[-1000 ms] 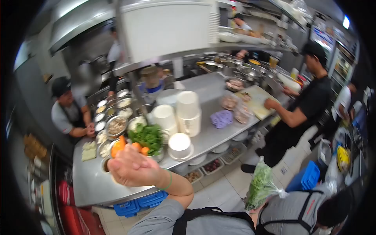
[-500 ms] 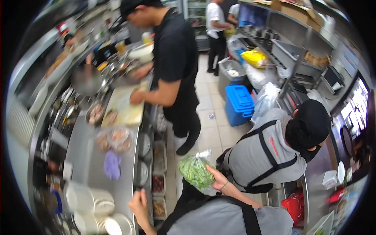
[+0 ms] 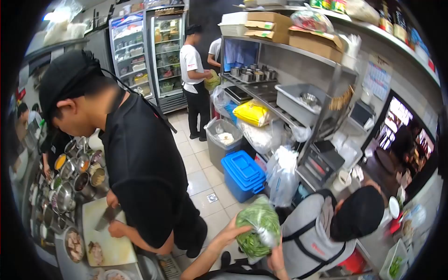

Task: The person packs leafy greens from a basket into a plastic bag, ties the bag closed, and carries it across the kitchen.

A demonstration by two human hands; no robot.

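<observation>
A clear plastic bag of green leaves [image 3: 257,224] is held in front of my body at the bottom centre. My left hand [image 3: 232,230] touches the bag's left side, its fingers pressed against the plastic. My right hand [image 3: 276,259] grips the bag's lower right side, partly hidden by the bag. The bag's gathered, whitish end lies on top, between the two hands.
At left a person in black [image 3: 144,163] holds a knife over a cutting board [image 3: 109,233]. Close on my right bends a person in grey [image 3: 317,228]. Ahead are a blue lidded bin [image 3: 242,175], a grey bin [image 3: 223,149] and a person in white [image 3: 191,65].
The view has swung right along the aisle. My left hand has come from the counter side to the bag, which both hands now hold.
</observation>
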